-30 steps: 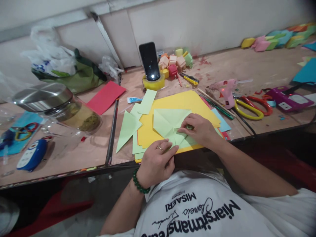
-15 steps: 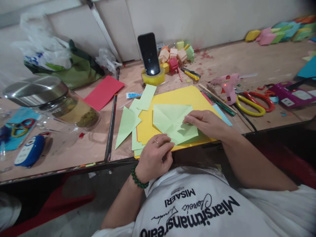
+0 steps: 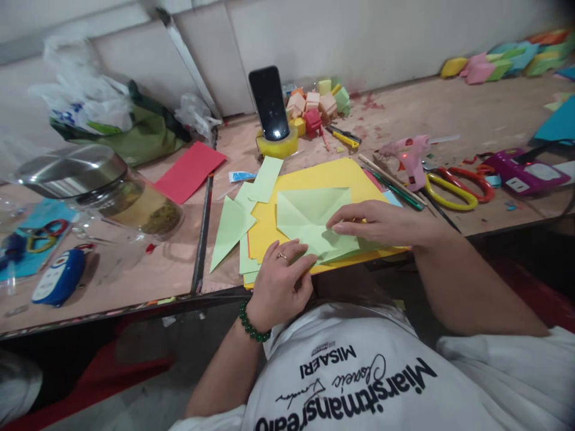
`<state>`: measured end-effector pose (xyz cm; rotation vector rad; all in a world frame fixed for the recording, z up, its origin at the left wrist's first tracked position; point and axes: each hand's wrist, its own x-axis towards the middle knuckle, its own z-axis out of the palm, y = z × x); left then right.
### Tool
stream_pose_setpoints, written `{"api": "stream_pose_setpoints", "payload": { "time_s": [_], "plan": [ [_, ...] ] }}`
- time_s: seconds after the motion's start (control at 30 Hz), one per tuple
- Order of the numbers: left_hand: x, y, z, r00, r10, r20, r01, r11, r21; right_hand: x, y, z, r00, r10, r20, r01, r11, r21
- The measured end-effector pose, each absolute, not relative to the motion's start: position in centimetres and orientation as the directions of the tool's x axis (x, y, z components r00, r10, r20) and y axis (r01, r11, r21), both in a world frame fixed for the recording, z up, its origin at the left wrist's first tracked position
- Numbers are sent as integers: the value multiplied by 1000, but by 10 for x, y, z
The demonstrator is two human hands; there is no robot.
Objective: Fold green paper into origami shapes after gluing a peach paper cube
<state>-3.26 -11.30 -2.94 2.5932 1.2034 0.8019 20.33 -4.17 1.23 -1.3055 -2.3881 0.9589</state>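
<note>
A light green sheet of paper [image 3: 299, 206] with crease lines meeting near its middle lies on a stack of yellow paper [image 3: 323, 173]. My left hand [image 3: 285, 272], with a ring and a green bead bracelet, rests at the sheet's near left edge, fingers loosely stretched over it. My right hand [image 3: 380, 222] reaches in from the right; its fingertips touch the green sheet near the centre creases, fingers stretched with a small gap to the thumb. A green paper triangle [image 3: 229, 230] and a smaller green piece [image 3: 266, 179] lie left of the stack.
A phone [image 3: 269, 102] stands in a yellow tape roll [image 3: 278, 145] behind. Folded paper pieces [image 3: 312, 105] and a cutter [image 3: 344, 137] lie nearby. At right are a pink glue gun [image 3: 411, 158] and scissors [image 3: 451, 191]; at left, a glass jar [image 3: 130, 203] and red paper [image 3: 191, 170].
My right hand has shifted slightly left over the green sheet, its fingers now lying flatter. My left hand has barely moved, and the view has tilted a little.
</note>
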Motion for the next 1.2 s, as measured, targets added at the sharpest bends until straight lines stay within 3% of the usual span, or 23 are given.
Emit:
{"api": "stream_pose_setpoints", "payload": {
  "time_s": [0.17,0.33,0.5,0.6,0.73,0.93,1.2],
  "plan": [
    [-33,-114,-30,533,739,412,655,-669,352,177,-27,14,-452,880,-148,787,315,-530],
    [-33,-114,-31,538,736,410,652,-672,351,160,-22,9,-415,898,-146,788,275,-551],
    [-33,-113,-31,531,739,415,649,-669,361,198,-30,14,-664,736,-130,567,382,-729],
    [-33,-112,-33,537,693,482,614,-712,340,226,-43,13,-756,647,-99,484,452,-749],
    [-32,-112,-35,562,608,561,556,-780,287,234,-53,5,-662,746,-71,522,391,-758],
    [-32,-113,-35,574,590,568,551,-792,265,208,-47,-6,-440,898,-19,568,262,-780],
    [-32,-112,-36,549,581,601,535,-796,281,187,-46,-20,-256,955,150,592,278,-756]
  ]
}}
